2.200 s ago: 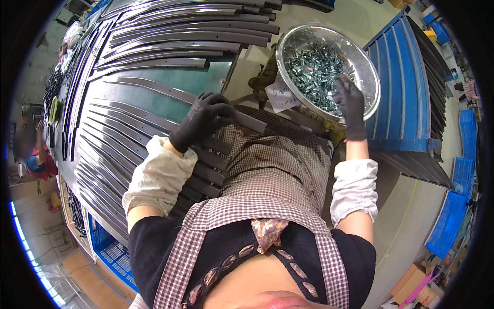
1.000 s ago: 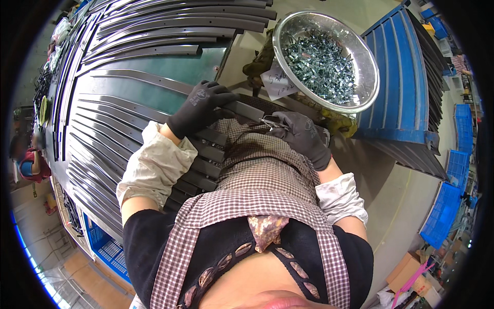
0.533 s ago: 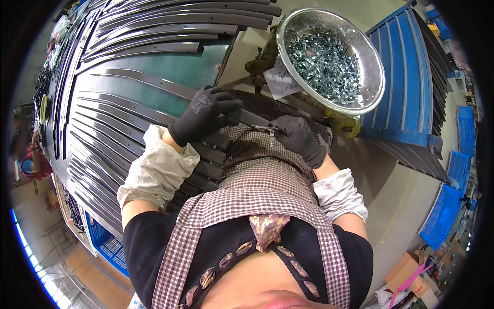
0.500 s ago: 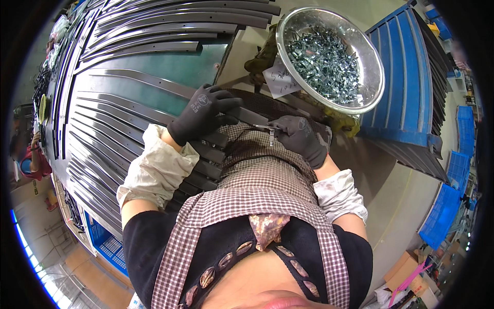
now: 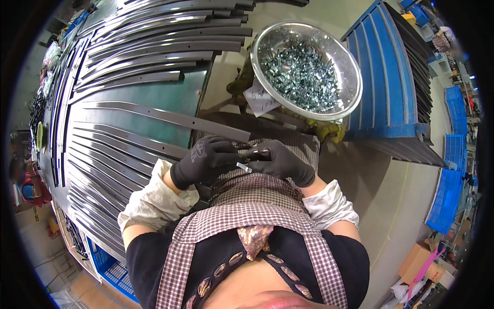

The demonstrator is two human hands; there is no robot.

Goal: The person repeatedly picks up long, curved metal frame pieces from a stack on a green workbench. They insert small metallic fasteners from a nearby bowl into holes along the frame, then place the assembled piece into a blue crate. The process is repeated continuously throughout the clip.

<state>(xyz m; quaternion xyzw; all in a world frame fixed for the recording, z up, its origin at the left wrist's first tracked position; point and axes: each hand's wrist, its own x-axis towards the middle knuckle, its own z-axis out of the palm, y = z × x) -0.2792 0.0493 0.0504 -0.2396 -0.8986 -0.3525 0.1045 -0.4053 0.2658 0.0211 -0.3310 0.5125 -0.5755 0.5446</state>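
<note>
My left hand (image 5: 206, 158), in a black glove, is closed over the end of a dark strip at the table's near right edge; the fingers hide most of that end. My right hand (image 5: 280, 162), gloved too, meets it fingertip to fingertip over my lap. A small shiny metal clip (image 5: 244, 167) sticks out between the two hands, pinched by the right fingers. Just beyond the hands, a long dark strip (image 5: 177, 119) with small holes reaches past the table edge, untouched. More dark strips (image 5: 110, 154) lie side by side to the left.
A round metal basin (image 5: 349, 85) full of small clips stands at the far right, a paper note (image 5: 259, 99) beside it. Further right is a blue ribbed metal container (image 5: 383, 77). Another group of strips (image 5: 170, 44) covers the green tabletop's (image 5: 190, 95) far side. A blue crate (image 5: 110, 268) sits lower left.
Both hands have come nearer to my body and closer together, the right one moving left with the clip. The far strip that was under my left hand now lies free of it.
</note>
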